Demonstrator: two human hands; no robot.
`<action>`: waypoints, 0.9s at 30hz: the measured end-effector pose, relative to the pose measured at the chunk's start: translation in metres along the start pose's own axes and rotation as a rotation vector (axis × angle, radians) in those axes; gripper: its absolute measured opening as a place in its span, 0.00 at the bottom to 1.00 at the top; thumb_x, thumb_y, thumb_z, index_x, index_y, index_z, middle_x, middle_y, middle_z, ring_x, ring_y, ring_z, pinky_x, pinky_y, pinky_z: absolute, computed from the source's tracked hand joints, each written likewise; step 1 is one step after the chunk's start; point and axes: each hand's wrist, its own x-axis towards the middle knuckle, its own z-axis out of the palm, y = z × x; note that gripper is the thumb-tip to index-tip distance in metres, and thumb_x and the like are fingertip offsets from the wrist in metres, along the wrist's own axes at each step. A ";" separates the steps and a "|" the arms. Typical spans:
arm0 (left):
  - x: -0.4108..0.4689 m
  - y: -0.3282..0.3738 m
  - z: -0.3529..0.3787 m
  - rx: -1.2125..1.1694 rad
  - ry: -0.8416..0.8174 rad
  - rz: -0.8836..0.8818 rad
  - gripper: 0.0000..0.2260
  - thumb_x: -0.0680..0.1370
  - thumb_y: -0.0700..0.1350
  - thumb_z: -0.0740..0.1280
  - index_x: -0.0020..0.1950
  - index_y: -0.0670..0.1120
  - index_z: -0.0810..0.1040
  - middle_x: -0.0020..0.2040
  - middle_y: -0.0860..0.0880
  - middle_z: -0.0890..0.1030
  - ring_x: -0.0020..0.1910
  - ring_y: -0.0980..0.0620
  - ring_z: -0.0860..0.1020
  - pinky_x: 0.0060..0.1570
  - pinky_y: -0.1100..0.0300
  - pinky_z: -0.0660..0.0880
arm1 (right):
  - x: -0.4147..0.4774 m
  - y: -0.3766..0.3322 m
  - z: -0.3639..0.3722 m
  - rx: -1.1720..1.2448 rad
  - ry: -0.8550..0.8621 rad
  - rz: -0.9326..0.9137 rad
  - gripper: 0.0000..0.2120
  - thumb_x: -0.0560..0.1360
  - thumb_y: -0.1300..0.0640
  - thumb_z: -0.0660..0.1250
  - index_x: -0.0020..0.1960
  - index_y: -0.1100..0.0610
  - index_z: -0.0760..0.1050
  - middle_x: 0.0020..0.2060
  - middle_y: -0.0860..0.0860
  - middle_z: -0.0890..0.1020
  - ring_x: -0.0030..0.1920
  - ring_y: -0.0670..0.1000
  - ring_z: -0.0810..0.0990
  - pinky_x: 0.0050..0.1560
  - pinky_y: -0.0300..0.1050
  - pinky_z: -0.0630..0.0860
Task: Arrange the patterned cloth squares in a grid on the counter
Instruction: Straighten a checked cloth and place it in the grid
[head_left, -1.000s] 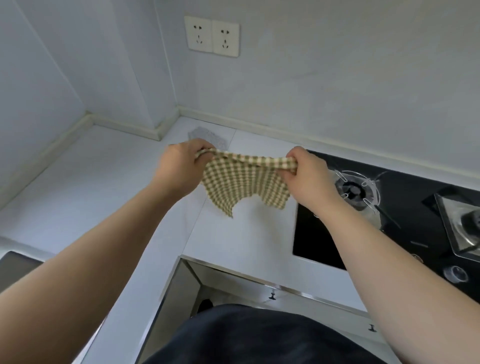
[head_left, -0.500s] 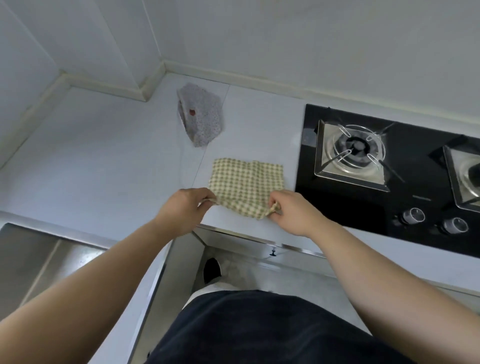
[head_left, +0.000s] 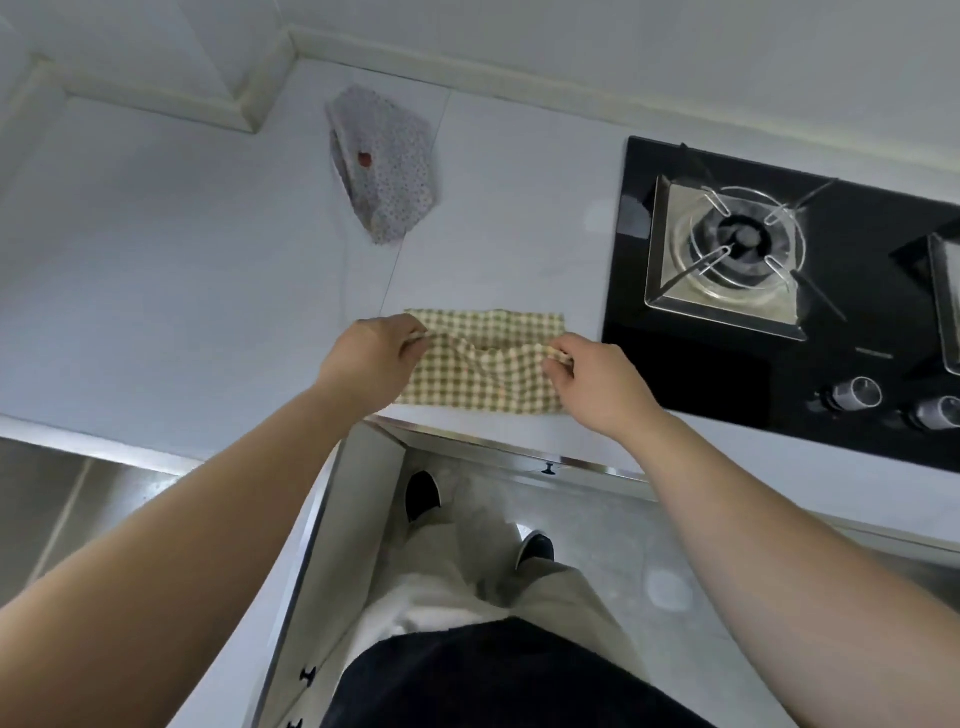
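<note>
A green-and-cream checked cloth square (head_left: 483, 374) lies on the white counter (head_left: 171, 270) near its front edge, just left of the hob. My left hand (head_left: 371, 358) pinches a fold at its left side and my right hand (head_left: 587, 379) pinches one at its right, so the middle is puckered and raised. Farther back lies a crumpled grey cloth (head_left: 387, 161) with small dots and a red mark, apart from both hands.
A black gas hob (head_left: 789, 270) with a steel burner and knobs fills the counter's right side. A steel sink (head_left: 62, 499) sits at lower left. The back wall and a corner upstand border the counter. My legs and shoes stand on the floor below.
The checked cloth went from hanging in the air between my hands to lying on the counter. My hands now pinch it higher up, near its middle, and the view has tilted downward.
</note>
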 end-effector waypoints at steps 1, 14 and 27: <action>0.012 -0.002 0.004 0.008 0.026 0.014 0.10 0.83 0.48 0.65 0.59 0.45 0.81 0.39 0.47 0.79 0.36 0.47 0.75 0.41 0.53 0.76 | 0.011 0.001 0.001 0.001 0.039 -0.004 0.13 0.82 0.51 0.62 0.64 0.53 0.77 0.41 0.50 0.82 0.42 0.55 0.80 0.45 0.50 0.79; 0.067 -0.060 0.079 0.033 0.659 0.345 0.21 0.77 0.45 0.69 0.69 0.44 0.74 0.68 0.42 0.71 0.63 0.46 0.74 0.63 0.54 0.71 | 0.082 0.050 0.060 -0.345 0.703 -0.256 0.23 0.76 0.57 0.68 0.70 0.54 0.71 0.61 0.58 0.73 0.62 0.62 0.72 0.59 0.57 0.70; 0.043 -0.028 0.114 0.424 0.140 0.288 0.30 0.85 0.61 0.46 0.83 0.47 0.51 0.83 0.47 0.51 0.82 0.45 0.48 0.80 0.46 0.47 | 0.049 0.021 0.106 -0.384 0.233 -0.178 0.28 0.86 0.44 0.42 0.83 0.53 0.47 0.83 0.50 0.49 0.82 0.52 0.46 0.81 0.55 0.45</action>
